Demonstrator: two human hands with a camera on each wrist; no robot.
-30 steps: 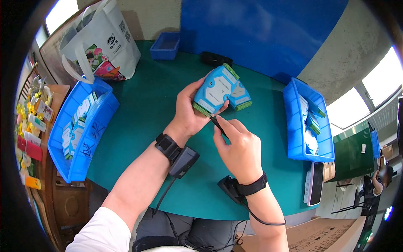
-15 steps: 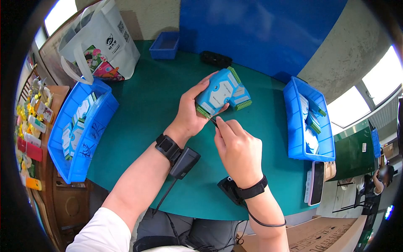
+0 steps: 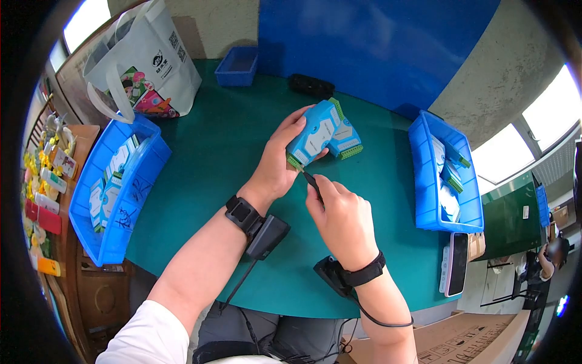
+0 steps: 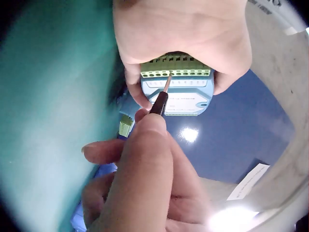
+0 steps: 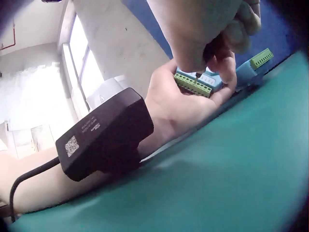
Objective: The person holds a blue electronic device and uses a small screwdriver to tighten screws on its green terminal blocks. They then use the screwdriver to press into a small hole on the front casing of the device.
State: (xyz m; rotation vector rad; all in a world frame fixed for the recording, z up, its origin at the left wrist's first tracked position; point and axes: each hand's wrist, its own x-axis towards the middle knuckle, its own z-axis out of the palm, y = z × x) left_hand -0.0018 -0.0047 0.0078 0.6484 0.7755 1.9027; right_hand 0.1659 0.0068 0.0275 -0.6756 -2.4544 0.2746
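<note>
My left hand (image 3: 277, 159) holds a blue module with a white label (image 3: 315, 134), thumb along one side and fingers round the other. In the left wrist view its green screw terminal block (image 4: 176, 72) faces the camera. My right hand (image 3: 344, 218) pinches a small screwdriver (image 4: 160, 103) by its dark handle. The screwdriver's thin tip sits at one of the holes near the middle of the green terminal block. A second blue module (image 3: 347, 141) with green terminals lies on the table just behind the held one, partly covered by it.
Blue bins with more modules stand at the left (image 3: 134, 200) and right (image 3: 427, 200). Farther back are a small blue tray (image 3: 235, 77), a black object (image 3: 311, 85) and a white bag (image 3: 151, 67). A phone (image 3: 456, 265) lies at the table's right edge.
The held module has turned and tilted slightly in my left hand. My right hand has shifted a little, with the screwdriver staying at the green terminal block.
</note>
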